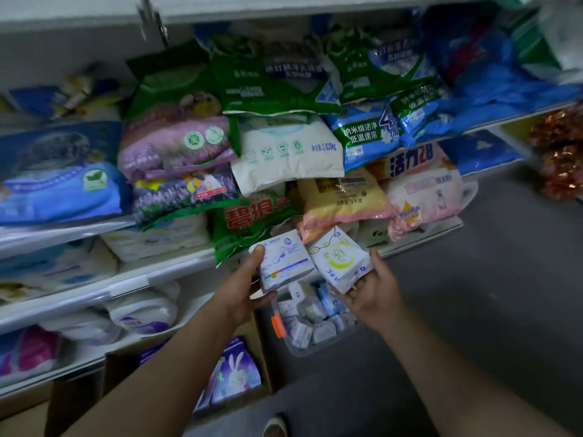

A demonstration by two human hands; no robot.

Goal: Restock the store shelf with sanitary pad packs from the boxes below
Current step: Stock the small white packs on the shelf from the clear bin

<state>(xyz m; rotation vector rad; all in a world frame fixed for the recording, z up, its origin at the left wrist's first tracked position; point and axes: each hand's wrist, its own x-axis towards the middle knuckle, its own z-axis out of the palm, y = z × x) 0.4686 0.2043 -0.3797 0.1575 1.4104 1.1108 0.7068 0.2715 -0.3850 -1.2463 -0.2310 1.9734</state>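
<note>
My left hand [243, 288] grips a white and blue sanitary pad pack [285, 261] by its left edge. My right hand [373, 293] holds a white pad pack with a yellow-green ring [340, 258] from below and from the right. Both packs hang side by side above a clear plastic bin [318, 346] on the floor, which holds several small white and blue pad packs [315, 312]. A cardboard box [262, 351] to the bin's left holds purple packs with a rabbit picture [235, 372]. The shelf [151, 275] stands to the left of my hands.
Bags of washing powder [284, 146] are stacked high on the upper shelves, some overhanging the edge just above my hands. Lower shelves carry white and pink soft packs [142, 313]. Grey floor [489, 279] stretches to the right. My foot [276, 425] shows at the bottom.
</note>
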